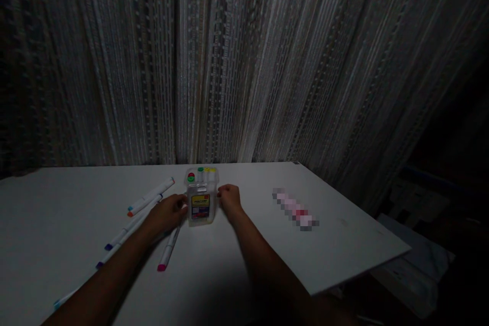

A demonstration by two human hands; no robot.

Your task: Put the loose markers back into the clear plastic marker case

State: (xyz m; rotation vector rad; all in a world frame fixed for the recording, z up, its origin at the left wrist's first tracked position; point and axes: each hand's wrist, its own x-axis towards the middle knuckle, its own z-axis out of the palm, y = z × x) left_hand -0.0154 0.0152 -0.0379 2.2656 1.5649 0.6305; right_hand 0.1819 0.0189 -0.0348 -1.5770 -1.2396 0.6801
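A clear plastic marker box with a yellow and dark blue label stands upright on the white table. Several markers stand in it, with green, red and yellow ends at the top. My left hand has its curled fingers against the left side of the box. On the opposite side, my right hand is closed with its fingertips at the box's edge. A marker with a pink end lies just below my left hand. More white markers lie to the left, partly hidden behind my left forearm.
The white table ends in a corner at the right. A blurred-out pink and white item lies on it, right of my right hand. Behind the table hangs a patterned curtain. A pale plastic bin sits lower at the right.
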